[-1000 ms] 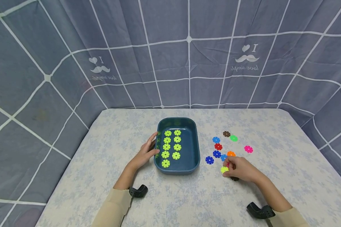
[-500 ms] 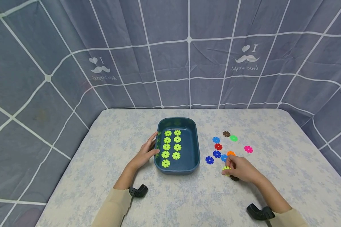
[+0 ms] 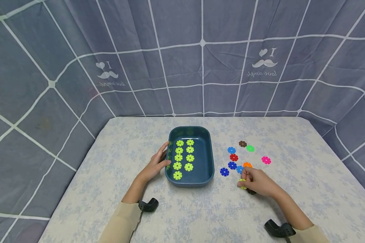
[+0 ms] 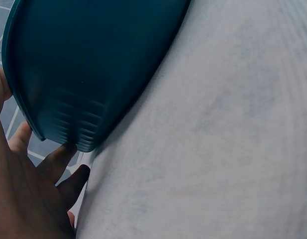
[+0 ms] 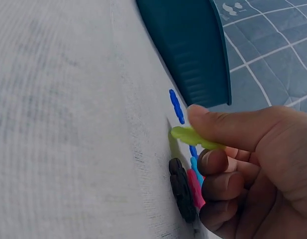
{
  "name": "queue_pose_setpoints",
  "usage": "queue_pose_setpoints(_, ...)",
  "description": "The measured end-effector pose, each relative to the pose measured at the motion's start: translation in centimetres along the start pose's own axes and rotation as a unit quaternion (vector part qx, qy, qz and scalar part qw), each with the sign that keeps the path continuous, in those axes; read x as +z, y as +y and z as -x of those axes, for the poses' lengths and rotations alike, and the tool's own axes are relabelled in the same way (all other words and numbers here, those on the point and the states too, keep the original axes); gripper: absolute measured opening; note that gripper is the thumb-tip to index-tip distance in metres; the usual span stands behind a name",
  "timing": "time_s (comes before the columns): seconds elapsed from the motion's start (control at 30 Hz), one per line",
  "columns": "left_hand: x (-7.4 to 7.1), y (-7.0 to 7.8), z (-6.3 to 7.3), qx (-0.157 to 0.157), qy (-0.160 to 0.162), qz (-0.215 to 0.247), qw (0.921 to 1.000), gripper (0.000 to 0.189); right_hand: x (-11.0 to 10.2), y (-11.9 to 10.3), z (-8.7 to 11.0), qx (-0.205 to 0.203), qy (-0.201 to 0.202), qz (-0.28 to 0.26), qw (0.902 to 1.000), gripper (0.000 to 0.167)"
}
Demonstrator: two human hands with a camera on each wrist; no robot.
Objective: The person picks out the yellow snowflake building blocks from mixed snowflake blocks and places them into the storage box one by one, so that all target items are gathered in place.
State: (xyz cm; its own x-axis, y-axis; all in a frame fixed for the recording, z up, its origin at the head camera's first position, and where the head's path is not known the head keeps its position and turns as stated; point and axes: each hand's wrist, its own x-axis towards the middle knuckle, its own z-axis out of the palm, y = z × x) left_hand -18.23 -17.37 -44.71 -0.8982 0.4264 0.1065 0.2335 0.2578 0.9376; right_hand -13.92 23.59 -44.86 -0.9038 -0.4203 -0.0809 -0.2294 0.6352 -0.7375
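Note:
A deep teal tray [image 3: 207, 152] stands mid-table. Several yellow-green notched plastic discs [image 3: 178, 157] lie inside in two columns toward its left. My left hand [image 3: 153, 164] holds the tray's left side, thumb and a finger at the rim; in the left wrist view, other fingertips meet the outer wall [image 4: 73, 104]. To the right of the tray, my right hand [image 3: 258, 181] pinches one yellow-green notched disc [image 5: 190, 137] between thumb and forefinger, just above the table. Under that hand lies a black disc [image 5: 181, 189] beside a pink one [image 5: 194, 188], partly hidden.
Loose notched discs are spread right of the tray: dark blue [image 3: 224, 172], light blue [image 3: 231, 150], red [image 3: 234, 157], brown [image 3: 242, 144], green [image 3: 250, 148], pink [image 3: 266, 160] and orange [image 3: 247, 165]. A grey checked curtain [image 3: 182, 67] hangs behind the table.
The yellow-green disc between my right fingers has tilted and shifted slightly right. My left hand and the tray stay in place.

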Motion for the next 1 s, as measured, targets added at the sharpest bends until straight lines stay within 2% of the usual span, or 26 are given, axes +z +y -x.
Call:
queue_pose_setpoints(0.13,-0.1,0.6,0.1,-0.002,-0.004,0.005,1.0000,0.073,-0.1,0.0,-0.1,0.007,-0.002,-0.032,0.9995,0.026)
queue_pose_setpoints(0.3,-0.1,-1.6,-0.2,0.000,0.000,-0.001,1.0000,0.074,0.0,-0.2,-0.2,0.004,0.005,-0.059,0.9983,0.027)
queue_pose_setpoints(0.4,-0.1,-2.2,-0.3,0.001,0.002,0.000,1.0000,0.073,0.0,-0.4,-0.4,0.000,0.010,-0.068,0.9976,0.028)
queue_pose_setpoints(0.77,0.0,-2.2,-0.2,0.001,0.003,0.009,1.0000,0.073,0.1,-1.5,-1.3,0.006,0.024,-0.099,0.9947,0.028)
queue_pose_setpoints(1.0,0.0,-1.9,-0.3,-0.013,0.005,0.004,0.9999,0.073,0.1,-2.6,-2.0,0.011,0.038,-0.086,0.9955,0.025)
